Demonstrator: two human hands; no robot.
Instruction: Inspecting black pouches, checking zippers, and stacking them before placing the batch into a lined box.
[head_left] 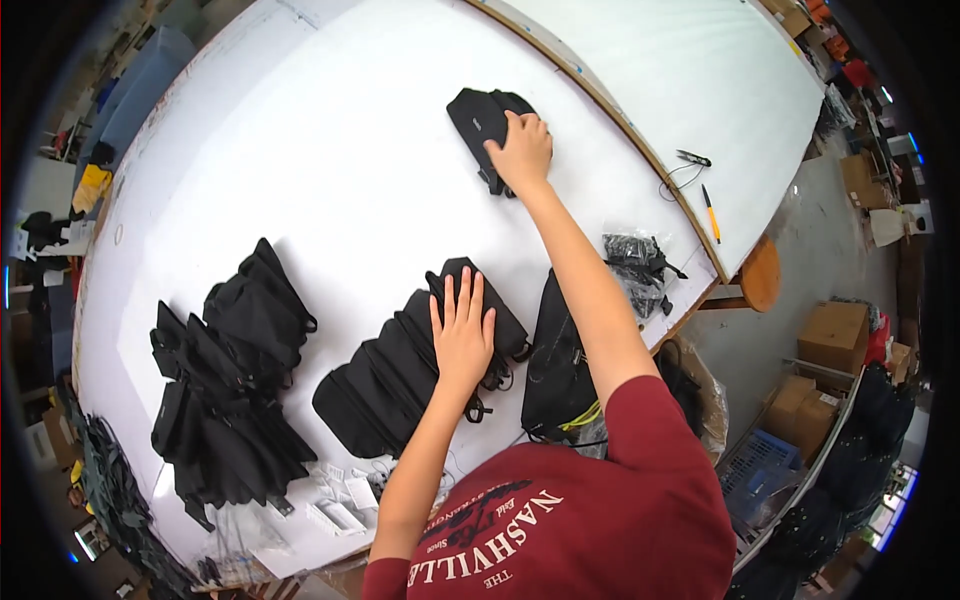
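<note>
Right hand (522, 150) stretched far, fingers closed on a lone black bag (485, 120). Left hand (462, 335) open, pressed flat on near row of black bags (390, 385).

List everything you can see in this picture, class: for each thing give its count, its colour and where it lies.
single bag: one, black, far on the white table, under the right hand
row of bags: several overlapping, black, near centre, under the left hand
pile of bags: many, black, left
pen: one, orange, second table
cardboard boxes: several, brown, floor at right
left hand: flat on the row
right hand: on the single bag
</note>
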